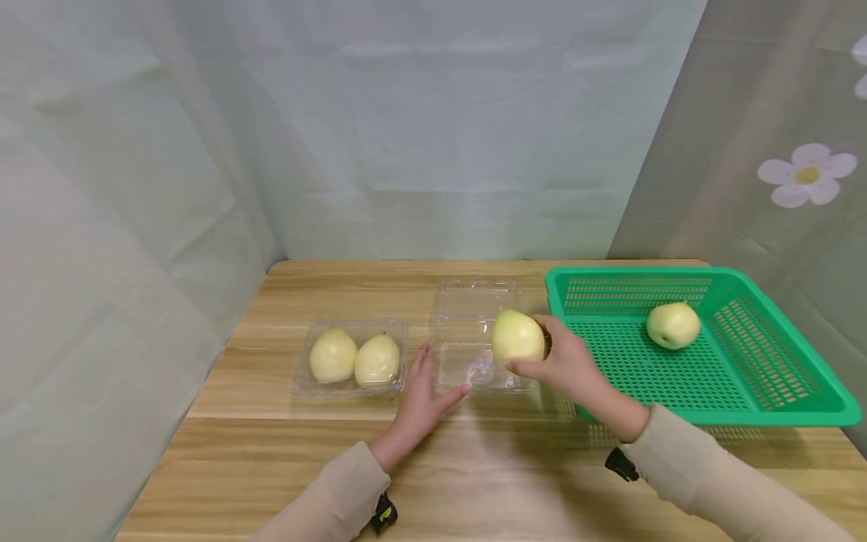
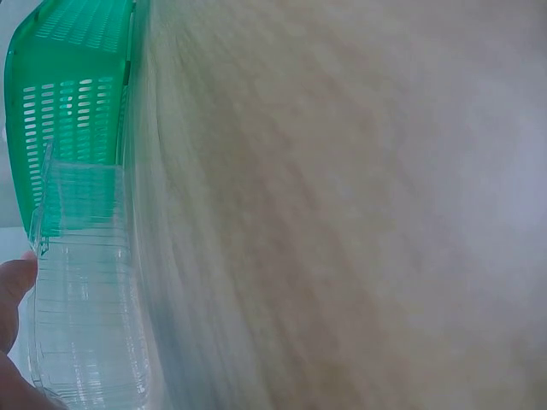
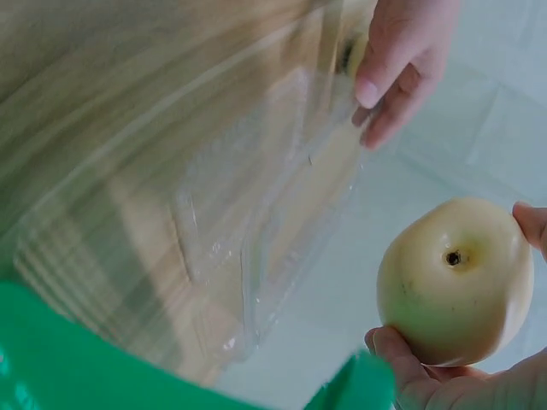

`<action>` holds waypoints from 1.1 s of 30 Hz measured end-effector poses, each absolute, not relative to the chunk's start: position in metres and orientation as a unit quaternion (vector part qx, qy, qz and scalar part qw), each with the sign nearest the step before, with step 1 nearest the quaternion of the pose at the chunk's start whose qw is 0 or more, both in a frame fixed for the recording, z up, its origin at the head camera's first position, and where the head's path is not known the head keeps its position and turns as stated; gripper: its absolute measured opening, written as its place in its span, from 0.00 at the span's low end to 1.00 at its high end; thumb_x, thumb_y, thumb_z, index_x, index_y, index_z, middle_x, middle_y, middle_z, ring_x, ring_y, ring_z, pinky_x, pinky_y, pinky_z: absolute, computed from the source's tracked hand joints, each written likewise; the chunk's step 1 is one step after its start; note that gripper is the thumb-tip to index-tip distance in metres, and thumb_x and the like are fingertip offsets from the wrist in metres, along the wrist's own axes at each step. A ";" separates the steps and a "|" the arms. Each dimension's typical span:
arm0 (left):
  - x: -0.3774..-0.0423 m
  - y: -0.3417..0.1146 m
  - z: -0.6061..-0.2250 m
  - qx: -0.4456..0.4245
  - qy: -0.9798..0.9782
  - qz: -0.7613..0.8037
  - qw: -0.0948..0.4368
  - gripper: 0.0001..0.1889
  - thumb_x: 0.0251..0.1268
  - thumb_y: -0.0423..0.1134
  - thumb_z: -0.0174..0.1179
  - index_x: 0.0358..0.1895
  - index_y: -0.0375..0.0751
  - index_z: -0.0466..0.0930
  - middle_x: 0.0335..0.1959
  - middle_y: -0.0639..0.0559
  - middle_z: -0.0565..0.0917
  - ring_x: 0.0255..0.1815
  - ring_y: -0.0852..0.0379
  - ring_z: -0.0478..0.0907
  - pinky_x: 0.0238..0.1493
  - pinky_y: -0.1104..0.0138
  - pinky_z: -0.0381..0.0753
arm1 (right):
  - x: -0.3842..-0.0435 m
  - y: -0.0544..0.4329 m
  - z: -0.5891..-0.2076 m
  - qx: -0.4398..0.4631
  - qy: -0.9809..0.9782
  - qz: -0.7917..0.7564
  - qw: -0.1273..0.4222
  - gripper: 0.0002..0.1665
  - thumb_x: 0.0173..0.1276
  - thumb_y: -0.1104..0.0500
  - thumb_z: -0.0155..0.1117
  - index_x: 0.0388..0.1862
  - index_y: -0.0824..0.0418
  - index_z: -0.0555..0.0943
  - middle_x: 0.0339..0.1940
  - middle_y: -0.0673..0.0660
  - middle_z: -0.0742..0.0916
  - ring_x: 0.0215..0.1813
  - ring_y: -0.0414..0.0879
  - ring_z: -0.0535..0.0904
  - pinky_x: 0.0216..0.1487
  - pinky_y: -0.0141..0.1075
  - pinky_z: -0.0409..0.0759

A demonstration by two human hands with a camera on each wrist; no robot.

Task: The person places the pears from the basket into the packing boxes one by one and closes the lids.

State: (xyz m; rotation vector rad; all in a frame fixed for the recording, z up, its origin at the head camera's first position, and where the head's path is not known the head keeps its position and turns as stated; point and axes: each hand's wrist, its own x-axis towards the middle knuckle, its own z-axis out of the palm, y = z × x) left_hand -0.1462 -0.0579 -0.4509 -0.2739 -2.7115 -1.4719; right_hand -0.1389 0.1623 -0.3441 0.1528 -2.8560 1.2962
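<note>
In the head view my right hand (image 1: 569, 361) grips a pale yellow pear (image 1: 517, 336) above the right part of an open clear plastic clamshell box (image 1: 467, 365). The right wrist view shows the pear's (image 3: 457, 286) dimpled end between thumb and fingers. My left hand (image 1: 421, 403) rests at the box's near left corner, its fingers straight and its thumb spread along the front edge. The left wrist view shows part of that hand (image 2: 13, 307) beside the clear box wall (image 2: 85, 316).
A second clear box (image 1: 305, 376), holding two pears, sits left of my left hand. On the right stands a green perforated basket (image 1: 779, 418) with one pear (image 1: 673, 325) inside. Pale curtains (image 1: 440, 135) hang behind the wooden table (image 1: 223, 452).
</note>
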 end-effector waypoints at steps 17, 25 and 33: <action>-0.147 -0.058 -0.451 -0.090 -0.878 -0.470 0.023 0.50 0.51 0.47 0.71 0.70 0.23 0.52 0.73 0.30 0.52 0.73 0.33 0.52 0.70 0.42 0.56 | -0.145 0.139 -0.364 0.027 -0.897 0.440 0.008 0.45 0.49 0.55 0.77 0.62 0.72 0.67 0.52 0.68 0.81 0.47 0.55 0.80 0.43 0.43 0.83; -0.147 -0.059 -0.453 -0.097 -0.878 -0.467 0.031 0.49 0.50 0.45 0.71 0.69 0.21 0.54 0.72 0.28 0.54 0.71 0.31 0.54 0.69 0.41 0.57 | -0.149 0.126 -0.374 0.016 -0.888 0.459 0.019 0.42 0.47 0.58 0.78 0.60 0.69 0.70 0.52 0.66 0.82 0.49 0.56 0.80 0.47 0.47 0.81; -0.147 -0.059 -0.453 -0.098 -0.880 -0.464 0.026 0.49 0.51 0.45 0.71 0.68 0.20 0.54 0.72 0.28 0.54 0.72 0.31 0.53 0.69 0.40 0.58 | -0.155 0.115 -0.390 0.009 -0.879 0.477 0.014 0.43 0.47 0.56 0.78 0.61 0.67 0.71 0.51 0.65 0.83 0.49 0.56 0.80 0.46 0.48 0.81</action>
